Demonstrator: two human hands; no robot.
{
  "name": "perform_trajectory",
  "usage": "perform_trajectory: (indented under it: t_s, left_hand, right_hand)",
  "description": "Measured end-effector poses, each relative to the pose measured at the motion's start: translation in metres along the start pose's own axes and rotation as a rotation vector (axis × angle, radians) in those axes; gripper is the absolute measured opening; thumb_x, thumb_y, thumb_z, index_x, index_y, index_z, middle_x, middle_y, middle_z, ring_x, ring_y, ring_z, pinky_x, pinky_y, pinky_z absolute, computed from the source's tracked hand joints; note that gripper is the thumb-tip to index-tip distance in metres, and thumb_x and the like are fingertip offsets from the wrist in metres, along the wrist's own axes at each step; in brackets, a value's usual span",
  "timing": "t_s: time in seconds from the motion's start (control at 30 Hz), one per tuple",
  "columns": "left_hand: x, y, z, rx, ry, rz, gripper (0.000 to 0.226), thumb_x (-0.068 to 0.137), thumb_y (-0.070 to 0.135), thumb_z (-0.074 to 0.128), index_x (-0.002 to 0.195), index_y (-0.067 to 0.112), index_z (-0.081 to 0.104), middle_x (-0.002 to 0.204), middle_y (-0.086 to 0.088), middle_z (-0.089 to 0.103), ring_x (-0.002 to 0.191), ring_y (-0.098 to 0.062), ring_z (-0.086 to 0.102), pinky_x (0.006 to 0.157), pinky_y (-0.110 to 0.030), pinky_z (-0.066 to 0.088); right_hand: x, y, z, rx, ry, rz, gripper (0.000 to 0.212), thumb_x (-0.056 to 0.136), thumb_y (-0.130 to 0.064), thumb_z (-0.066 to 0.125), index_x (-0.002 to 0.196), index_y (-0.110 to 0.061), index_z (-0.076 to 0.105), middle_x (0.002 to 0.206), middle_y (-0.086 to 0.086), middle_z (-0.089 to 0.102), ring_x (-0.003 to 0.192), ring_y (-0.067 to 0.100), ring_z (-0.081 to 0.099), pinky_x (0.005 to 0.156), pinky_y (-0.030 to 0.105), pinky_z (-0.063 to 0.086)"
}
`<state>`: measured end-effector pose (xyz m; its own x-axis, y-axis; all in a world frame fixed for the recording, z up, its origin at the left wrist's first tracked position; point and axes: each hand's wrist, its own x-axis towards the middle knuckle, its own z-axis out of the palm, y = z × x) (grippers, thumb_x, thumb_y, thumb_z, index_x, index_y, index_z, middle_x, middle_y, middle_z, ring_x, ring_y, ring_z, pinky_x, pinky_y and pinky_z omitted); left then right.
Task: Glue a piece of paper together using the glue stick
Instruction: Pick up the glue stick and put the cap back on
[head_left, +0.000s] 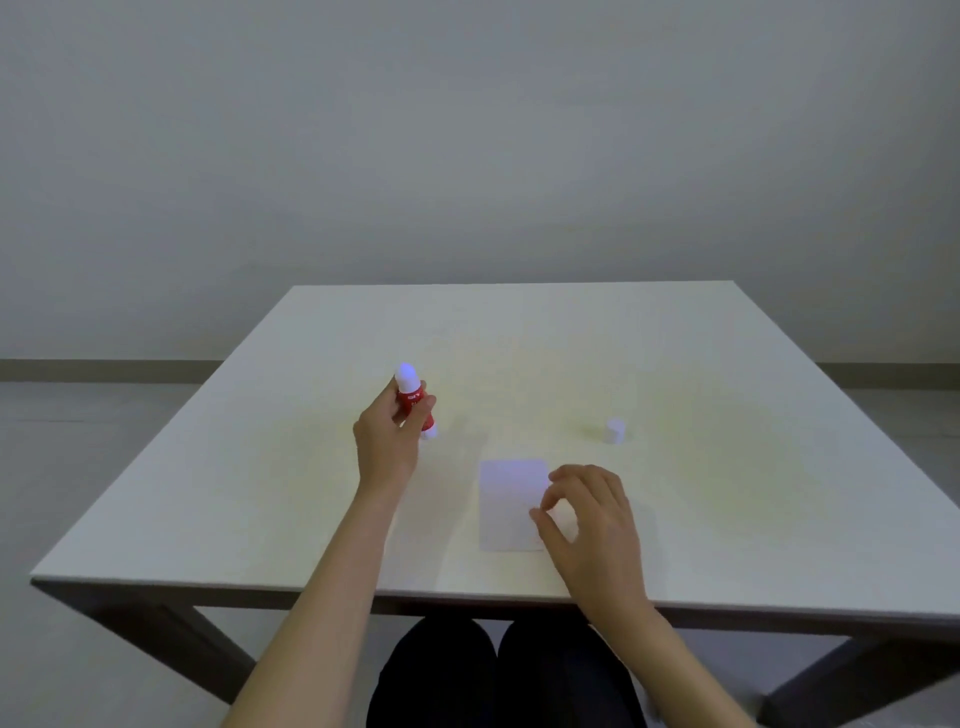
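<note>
A pale table (311, 493) stands before a bare grey wall. The uncapped glue stick (413, 402) is gripped upright by the left hand (387, 441); the right hand (587, 514) rests curled fingers on the paper (511, 504), with the cap (615, 431) farther off.

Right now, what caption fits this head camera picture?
Left hand holds an uncapped glue stick; right hand touches the paper.
</note>
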<state>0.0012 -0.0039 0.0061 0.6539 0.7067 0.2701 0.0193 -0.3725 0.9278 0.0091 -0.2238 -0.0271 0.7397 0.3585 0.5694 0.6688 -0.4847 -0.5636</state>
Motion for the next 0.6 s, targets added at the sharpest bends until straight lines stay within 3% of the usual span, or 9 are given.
perform_trajectory:
  t_s: [0.07, 0.13, 0.2, 0.27, 0.33, 0.43, 0.53, 0.6]
  left_hand:
    - [-0.002, 0.017, -0.004, -0.121, -0.122, -0.010, 0.013, 0.089, 0.024, 0.060, 0.083, 0.015, 0.068, 0.074, 0.013, 0.073, 0.080, 0.011, 0.062, 0.077, -0.014, 0.043]
    - [-0.007, 0.034, -0.006, -0.261, -0.281, -0.001, 0.011, 0.089, 0.023, 0.059, 0.088, 0.026, 0.070, 0.097, 0.015, 0.074, 0.104, 0.001, 0.064, 0.091, -0.021, 0.044]
    - [-0.012, 0.048, -0.007, -0.377, -0.387, 0.023, 0.015, 0.092, 0.020, 0.057, 0.101, 0.027, 0.067, 0.111, 0.006, 0.072, 0.110, -0.011, 0.065, 0.095, -0.024, 0.048]
    - [-0.017, 0.058, -0.008, -0.441, -0.439, 0.036, 0.018, 0.093, 0.017, 0.054, 0.109, 0.018, 0.063, 0.112, 0.002, 0.073, 0.108, -0.014, 0.067, 0.088, -0.019, 0.051]
    - [-0.021, 0.063, -0.008, -0.473, -0.458, 0.035, 0.018, 0.094, 0.015, 0.054, 0.109, 0.013, 0.063, 0.110, -0.001, 0.073, 0.107, -0.016, 0.068, 0.081, -0.018, 0.052]
    - [-0.026, 0.065, -0.009, -0.508, -0.460, 0.031, 0.016, 0.094, 0.013, 0.053, 0.107, 0.010, 0.062, 0.106, -0.002, 0.075, 0.103, -0.018, 0.069, 0.075, -0.018, 0.053]
    - [-0.031, 0.065, -0.009, -0.542, -0.443, 0.030, 0.015, 0.093, 0.014, 0.054, 0.104, 0.011, 0.063, 0.103, -0.002, 0.075, 0.102, -0.020, 0.070, 0.075, -0.022, 0.055]
    - [-0.033, 0.063, -0.009, -0.558, -0.419, 0.024, 0.014, 0.093, 0.013, 0.054, 0.103, 0.011, 0.063, 0.101, -0.001, 0.076, 0.101, -0.020, 0.070, 0.076, -0.022, 0.055]
  right_hand:
    - [0.016, -0.017, 0.000, 0.283, -0.078, 0.212, 0.011, 0.083, -0.022, 0.068, 0.084, -0.023, 0.057, 0.096, -0.011, 0.062, 0.091, 0.012, 0.059, 0.074, 0.023, 0.044]
    - [0.038, -0.034, 0.002, 0.579, -0.174, 0.495, 0.010, 0.091, -0.039, 0.054, 0.092, -0.030, 0.055, 0.096, -0.009, 0.065, 0.075, 0.012, 0.064, 0.065, 0.022, 0.043]
    - [0.060, -0.046, 0.004, 0.914, -0.352, 0.805, 0.039, 0.094, -0.054, 0.037, 0.105, -0.023, 0.058, 0.089, 0.004, 0.070, 0.055, 0.018, 0.061, 0.053, 0.026, 0.042]
    - [0.072, -0.054, 0.003, 1.194, -0.533, 0.991, 0.064, 0.093, -0.062, 0.029, 0.103, -0.009, 0.063, 0.068, 0.008, 0.067, 0.042, 0.019, 0.050, 0.044, 0.024, 0.037]
    - [0.074, -0.057, 0.004, 1.346, -0.598, 1.008, 0.061, 0.094, -0.058, 0.034, 0.087, -0.006, 0.065, 0.053, 0.003, 0.056, 0.036, 0.014, 0.038, 0.039, 0.021, 0.032]
    - [0.072, -0.057, 0.005, 1.501, -0.610, 0.983, 0.044, 0.096, -0.044, 0.044, 0.079, -0.006, 0.060, 0.051, -0.002, 0.048, 0.036, 0.010, 0.032, 0.037, 0.018, 0.030]
    - [0.066, -0.056, 0.004, 1.579, -0.515, 0.936, 0.027, 0.096, -0.028, 0.050, 0.084, -0.006, 0.059, 0.060, 0.002, 0.057, 0.043, 0.010, 0.045, 0.042, 0.018, 0.038]
    - [0.060, -0.057, 0.008, 1.527, -0.369, 0.793, 0.012, 0.093, -0.015, 0.056, 0.083, -0.009, 0.054, 0.068, 0.005, 0.063, 0.051, 0.012, 0.054, 0.050, 0.019, 0.043]
